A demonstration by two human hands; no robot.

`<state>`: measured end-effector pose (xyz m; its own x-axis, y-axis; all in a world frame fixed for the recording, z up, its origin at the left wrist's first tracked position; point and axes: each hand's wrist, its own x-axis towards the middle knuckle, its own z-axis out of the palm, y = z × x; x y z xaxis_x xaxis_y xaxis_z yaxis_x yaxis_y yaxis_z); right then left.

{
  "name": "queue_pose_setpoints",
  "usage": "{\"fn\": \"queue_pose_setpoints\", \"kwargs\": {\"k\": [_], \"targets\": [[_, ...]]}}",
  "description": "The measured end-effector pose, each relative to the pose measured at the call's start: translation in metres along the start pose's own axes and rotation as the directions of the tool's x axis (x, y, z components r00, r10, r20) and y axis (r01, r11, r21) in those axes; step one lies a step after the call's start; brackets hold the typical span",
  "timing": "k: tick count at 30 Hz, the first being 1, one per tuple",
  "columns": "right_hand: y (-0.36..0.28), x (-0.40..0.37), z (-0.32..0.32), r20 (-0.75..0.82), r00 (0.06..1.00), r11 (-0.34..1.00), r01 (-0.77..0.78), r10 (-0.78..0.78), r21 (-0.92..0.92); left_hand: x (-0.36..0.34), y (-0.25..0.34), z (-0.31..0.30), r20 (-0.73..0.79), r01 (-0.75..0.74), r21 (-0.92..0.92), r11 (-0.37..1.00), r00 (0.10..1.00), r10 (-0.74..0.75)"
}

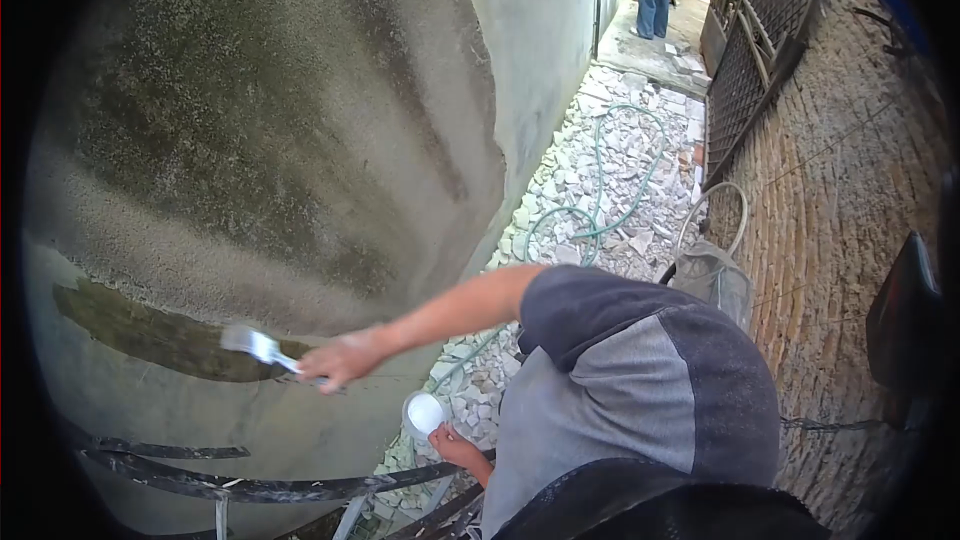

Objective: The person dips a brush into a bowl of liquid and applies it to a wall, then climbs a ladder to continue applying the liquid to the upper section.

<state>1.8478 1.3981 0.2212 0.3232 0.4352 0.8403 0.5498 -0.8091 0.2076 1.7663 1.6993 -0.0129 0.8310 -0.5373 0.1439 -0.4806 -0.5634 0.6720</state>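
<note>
My right hand [345, 358] is stretched out to the left, closed round the handle of a paintbrush [254, 344]. The brush looks whitish and slightly blurred, and its bristles overlap a dark, wet-looking band [150, 330] low on the wall [300, 140]. Lower down, my left hand [458, 445] grips the side of a small round tub [424, 413] with something white inside. Above the band the wall is rough and grey with dark stains; below it the surface is smoother.
Dark metal bars [270, 488] cross the lower left. Broken rubble [640, 190] covers the ground, with a green hose [597, 225] looped over it. A greyish sack-like thing [715, 280] stands by the ridged wall [840, 180]. Beyond a lattice gate [770, 30], a person [655, 0] stands.
</note>
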Motion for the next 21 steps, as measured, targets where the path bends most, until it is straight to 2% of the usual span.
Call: {"fn": "queue_pose_setpoints", "kwargs": {"k": [1, 2, 4, 5, 7, 8, 10, 11, 13, 15, 17, 19, 21], "targets": [[-0.025, -0.029, 0.019, 0.125, 0.96, 0.942, -0.272, 0.251, 0.197, 0.002, -0.001, 0.002, 0.004, -0.014, 0.009, 1.0, 1.0, 0.014], [-0.048, -0.048, 0.028, 0.292, 0.841, 0.77, -0.537, 0.456, 0.344, 0.002, -0.002, 0.003, 0.012, -0.024, 0.021, 0.999, 1.0, 0.024], [-0.079, -0.061, 0.009, 0.56, 0.692, 0.705, -0.665, 0.456, 0.247, 0.005, 0.002, 0.004, 0.032, -0.018, 0.022, 1.0, 0.999, 0.018], [-0.091, -0.071, 0.013, 0.562, 0.689, 0.701, -0.668, 0.457, 0.249, 0.007, 0.003, 0.003, 0.051, -0.013, 0.026, 1.0, 0.999, 0.012], [-0.11, -0.09, 0.017, 0.538, 0.595, 0.505, -0.8, 0.597, 0.325, 0.009, 0.006, 0.004, 0.049, -0.029, 0.036, 0.999, 0.998, 0.027], [-0.116, -0.09, 0.007, 0.543, 0.591, 0.499, -0.803, 0.597, 0.325, 0.009, 0.006, 0.005, 0.045, -0.05, 0.045, 0.998, 0.998, 0.048], [-0.126, -0.084, -0.015, 0.321, 0.626, 0.483, -0.766, 0.711, 0.425, 0.011, 0.003, 0.008, 0.051, -0.054, 0.062, 0.997, 0.997, 0.051], [-0.127, -0.082, -0.025, 0.319, 0.622, 0.48, -0.769, 0.715, 0.423, 0.013, 0.002, 0.01, 0.05, -0.064, 0.078, 0.995, 0.997, 0.06], [-0.125, -0.08, -0.042, 0.358, 0.492, 0.313, -0.834, 0.793, 0.454, 0.014, 0.004, 0.013, 0.06, -0.049, 0.054, 0.997, 0.997, 0.045], [-0.122, -0.083, -0.053, 0.339, 0.498, 0.303, -0.818, 0.798, 0.489, 0.014, 0.008, 0.015, 0.066, -0.031, 0.025, 0.999, 0.997, 0.029], [-0.115, -0.086, -0.055, 0.316, 0.502, 0.293, -0.8, 0.805, 0.524, 0.017, 0.01, 0.014, 0.054, -0.111, 0.031, 0.993, 0.993, 0.109], [-0.111, -0.092, -0.057, 0.336, 0.554, 0.322, -0.773, 0.761, 0.547, 0.019, 0.013, 0.016, 0.051, -0.108, 0.037, 0.994, 0.993, 0.106], [-0.111, -0.097, -0.055, 0.381, 0.559, 0.31, -0.779, 0.736, 0.545, 0.021, 0.014, 0.017, 0.044, -0.101, 0.043, 0.994, 0.994, 0.099]]}}
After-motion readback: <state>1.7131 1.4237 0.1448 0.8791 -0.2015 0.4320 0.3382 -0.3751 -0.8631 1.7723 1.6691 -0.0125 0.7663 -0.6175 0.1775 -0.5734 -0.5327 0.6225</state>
